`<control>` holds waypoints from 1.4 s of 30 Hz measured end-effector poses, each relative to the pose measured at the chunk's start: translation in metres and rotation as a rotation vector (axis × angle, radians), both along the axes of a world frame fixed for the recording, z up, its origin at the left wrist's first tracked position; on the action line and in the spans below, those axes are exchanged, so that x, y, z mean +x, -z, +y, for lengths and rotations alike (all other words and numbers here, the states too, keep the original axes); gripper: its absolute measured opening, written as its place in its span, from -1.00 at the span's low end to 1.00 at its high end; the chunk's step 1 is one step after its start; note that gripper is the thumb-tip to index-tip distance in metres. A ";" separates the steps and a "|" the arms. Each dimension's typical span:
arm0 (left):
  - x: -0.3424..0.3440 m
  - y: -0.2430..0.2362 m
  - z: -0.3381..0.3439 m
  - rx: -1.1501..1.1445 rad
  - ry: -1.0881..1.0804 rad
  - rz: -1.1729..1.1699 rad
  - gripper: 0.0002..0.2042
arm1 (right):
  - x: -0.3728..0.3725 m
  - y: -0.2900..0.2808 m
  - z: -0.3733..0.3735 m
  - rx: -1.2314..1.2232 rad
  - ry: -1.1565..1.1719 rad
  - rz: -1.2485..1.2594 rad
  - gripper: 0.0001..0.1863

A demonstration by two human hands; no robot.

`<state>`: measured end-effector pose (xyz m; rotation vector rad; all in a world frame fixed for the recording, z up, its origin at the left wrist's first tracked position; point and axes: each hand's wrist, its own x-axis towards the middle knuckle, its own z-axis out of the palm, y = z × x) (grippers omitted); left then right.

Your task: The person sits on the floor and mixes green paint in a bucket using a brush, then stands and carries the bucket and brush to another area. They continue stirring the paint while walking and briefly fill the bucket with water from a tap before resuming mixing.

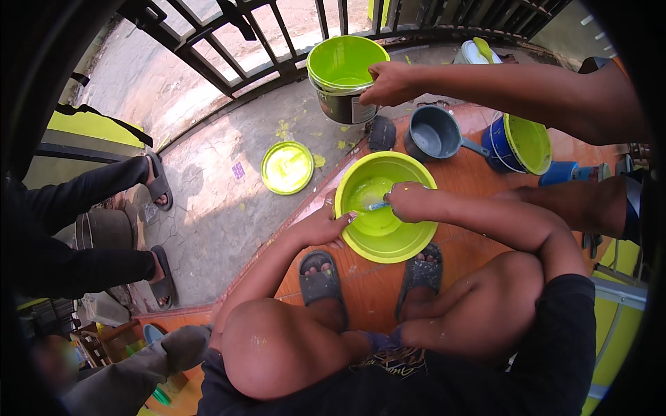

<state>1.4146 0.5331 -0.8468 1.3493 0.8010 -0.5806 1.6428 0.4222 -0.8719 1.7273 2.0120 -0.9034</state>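
Note:
A round yellow-green basin (386, 246) stands on the tiles between my feet, with a shallow pool of pale, wet-looking liquid inside. My left hand (325, 227) grips its left rim, thumb over the edge and fingers outside. Inside the basin, my right hand (409, 202) is closed around a thin whitish-blue object (378, 206); its kind cannot be made out, as the fingers cover part of it. Beyond the basin, a co-worker's hand (388, 83) holds the rim of a dark paint pail (336, 106) coated yellow-green inside.
A paint-smeared lid (287, 168) lies on the concrete. Right of the basin are a grey dipper (436, 133) and a blue bucket (501, 145) with yellow-green inside. Another person's sandalled foot (159, 182) stands at left. A dark metal gate (277, 66) runs along the back.

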 end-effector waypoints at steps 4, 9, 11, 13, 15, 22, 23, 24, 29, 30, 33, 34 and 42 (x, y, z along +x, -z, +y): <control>-0.004 0.017 -0.006 -0.015 -0.146 -0.022 -0.51 | 0.006 -0.021 0.013 -0.007 0.062 -0.072 -0.79; -0.004 0.026 -0.009 0.016 -0.172 -0.069 -0.58 | -0.008 -0.024 -0.006 -0.046 -0.024 -0.098 -0.76; -0.004 0.027 -0.010 0.002 -0.179 -0.088 -0.59 | -0.011 -0.027 -0.015 -0.087 -0.074 -0.081 -0.76; -0.004 0.027 -0.013 0.004 -0.226 -0.072 -0.63 | -0.012 -0.032 -0.017 -0.163 -0.057 -0.069 -0.74; -0.004 0.027 -0.015 0.005 -0.235 -0.087 -0.59 | -0.005 -0.043 -0.016 -0.108 -0.027 0.007 -0.69; -0.016 0.017 -0.013 0.029 -0.296 -0.095 -0.58 | 0.054 -0.104 -0.005 0.048 0.280 0.539 -0.46; -0.019 0.015 -0.011 0.019 -0.306 -0.081 -0.56 | 0.065 -0.116 -0.003 -0.001 0.398 0.555 -0.51; -0.022 0.014 -0.009 0.009 -0.317 -0.068 -0.54 | 0.076 -0.128 -0.004 0.074 0.413 0.542 -0.52; -0.036 0.013 -0.003 0.006 -0.343 -0.106 -0.48 | 0.117 -0.177 -0.024 0.127 0.619 0.496 -0.51; -0.037 0.014 -0.001 0.004 -0.347 -0.128 -0.49 | 0.123 -0.183 -0.026 0.145 0.631 0.501 -0.51; -0.036 0.009 0.009 -0.032 -0.323 -0.123 -0.51 | 0.136 -0.205 -0.024 0.235 0.552 0.364 -0.51; -0.030 0.004 0.016 -0.046 -0.303 -0.109 -0.48 | 0.139 -0.218 -0.023 0.204 0.567 0.247 -0.52; 0.028 -0.127 0.053 0.016 -0.223 -0.086 -0.35 | 0.108 -0.344 -0.052 0.159 0.725 0.733 -0.44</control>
